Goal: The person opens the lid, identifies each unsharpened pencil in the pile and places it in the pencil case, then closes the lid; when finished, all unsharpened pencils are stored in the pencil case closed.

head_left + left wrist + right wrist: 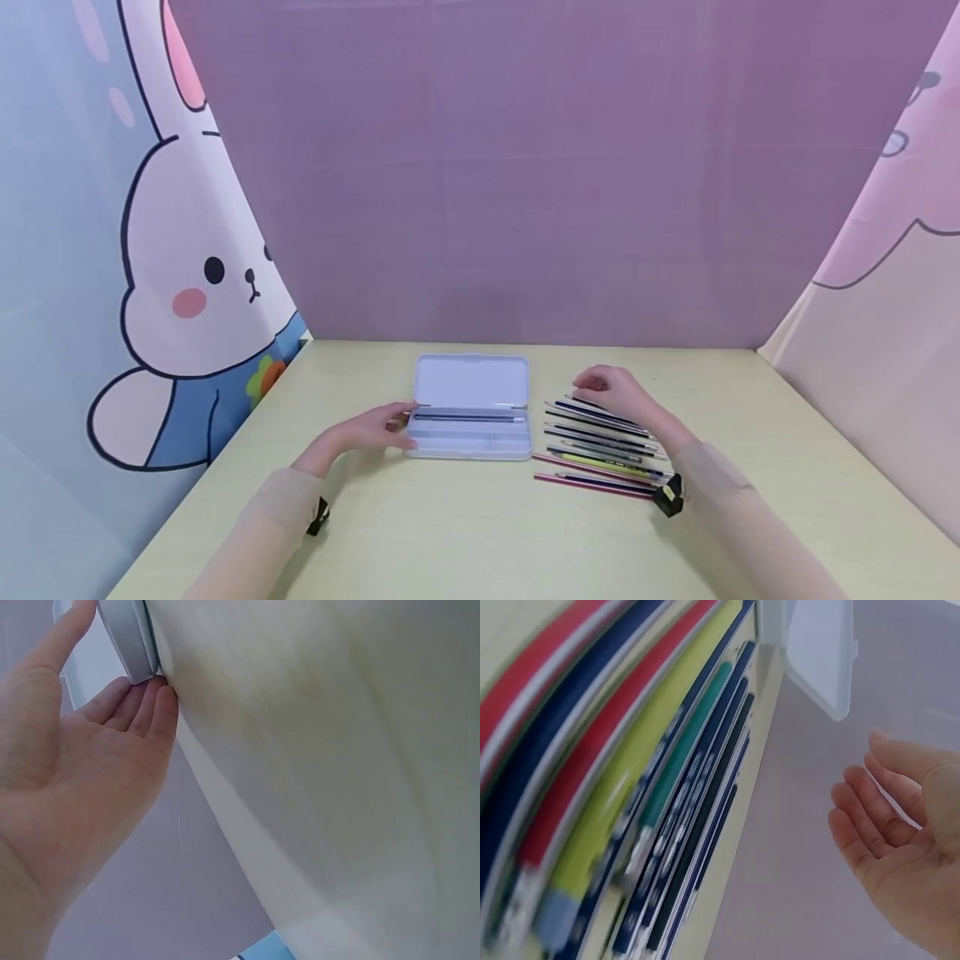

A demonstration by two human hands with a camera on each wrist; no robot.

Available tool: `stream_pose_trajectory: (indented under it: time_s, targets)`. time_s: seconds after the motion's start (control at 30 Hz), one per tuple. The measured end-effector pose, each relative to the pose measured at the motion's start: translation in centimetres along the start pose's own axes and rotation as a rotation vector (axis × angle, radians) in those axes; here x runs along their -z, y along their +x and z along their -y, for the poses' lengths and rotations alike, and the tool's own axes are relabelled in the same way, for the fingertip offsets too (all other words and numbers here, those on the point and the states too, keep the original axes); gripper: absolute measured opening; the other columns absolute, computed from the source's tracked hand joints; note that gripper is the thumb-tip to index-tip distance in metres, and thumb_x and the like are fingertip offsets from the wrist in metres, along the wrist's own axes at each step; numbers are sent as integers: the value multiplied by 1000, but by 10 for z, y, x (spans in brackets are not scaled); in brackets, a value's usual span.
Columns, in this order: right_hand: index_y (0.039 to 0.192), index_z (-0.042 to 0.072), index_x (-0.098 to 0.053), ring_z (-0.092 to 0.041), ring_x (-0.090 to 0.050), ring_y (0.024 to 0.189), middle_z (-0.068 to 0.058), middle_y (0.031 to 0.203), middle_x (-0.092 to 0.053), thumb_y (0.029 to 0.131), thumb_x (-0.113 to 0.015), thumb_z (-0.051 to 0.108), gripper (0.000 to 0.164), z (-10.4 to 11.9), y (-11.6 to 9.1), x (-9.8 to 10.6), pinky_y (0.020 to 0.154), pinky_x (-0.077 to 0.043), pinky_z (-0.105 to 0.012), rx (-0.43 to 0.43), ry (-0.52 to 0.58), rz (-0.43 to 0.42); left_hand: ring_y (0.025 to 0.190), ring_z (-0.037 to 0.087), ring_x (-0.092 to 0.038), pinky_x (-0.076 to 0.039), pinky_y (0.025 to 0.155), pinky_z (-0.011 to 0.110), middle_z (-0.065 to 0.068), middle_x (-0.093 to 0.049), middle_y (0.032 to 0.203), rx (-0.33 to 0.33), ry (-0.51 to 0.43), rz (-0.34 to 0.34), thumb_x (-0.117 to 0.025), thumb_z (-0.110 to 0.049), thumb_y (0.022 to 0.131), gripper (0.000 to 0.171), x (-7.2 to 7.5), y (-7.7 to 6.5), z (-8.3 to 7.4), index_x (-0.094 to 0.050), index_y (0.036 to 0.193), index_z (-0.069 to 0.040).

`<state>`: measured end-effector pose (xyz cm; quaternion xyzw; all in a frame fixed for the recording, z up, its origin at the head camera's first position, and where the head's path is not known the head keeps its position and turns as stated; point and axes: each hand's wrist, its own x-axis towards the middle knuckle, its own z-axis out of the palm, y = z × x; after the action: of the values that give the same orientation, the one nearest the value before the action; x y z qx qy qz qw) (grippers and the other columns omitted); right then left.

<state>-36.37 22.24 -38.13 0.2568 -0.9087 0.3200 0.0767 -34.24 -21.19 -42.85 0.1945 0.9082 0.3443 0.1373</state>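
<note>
An open white pencil case (470,456) lies on the table, its lid (472,380) tipped back. A dark pencil (457,417) rests lengthwise in its back compartment; the front compartments look bare. My left hand (375,427) is at the case's left end. In the left wrist view, fairly straight fingers (142,712) touch the case's corner (129,641). My right hand (617,392) hovers by the far end of a row of pencils (603,446), fingers loosely bent. No pencil shows in that hand (900,817) in the right wrist view.
The row holds several dark blue pencils, with red, yellow-green (622,795) and teal (686,742) ones, lying side by side right of the case. A purple cloth (525,167) hangs behind the table (442,533). A rabbit-print cloth (187,250) hangs at the left.
</note>
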Motion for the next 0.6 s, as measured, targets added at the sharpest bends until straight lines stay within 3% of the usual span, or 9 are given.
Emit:
stream_pose_trajectory:
  time_s: [0.3,0.6]
  targets:
    - [98,2,-68,-14,-62,77,-6,87,-68,86,-67,14,17,-28,-12,18,70,-52,-28,-31,-47,-5,127,36,-43,-35,106,50,19,-41,142,-39,-44,-10,-72,-33,81,78,-1,6,1,-35,143,-3]
    - [99,-5,-67,-17,-61,76,-8,86,-68,86,-65,9,19,-44,-23,33,67,-52,-26,-7,-97,24,126,35,-43,-36,106,50,19,-41,142,-24,-48,-25,-72,-33,81,78,-2,9,0,-35,143,-3]
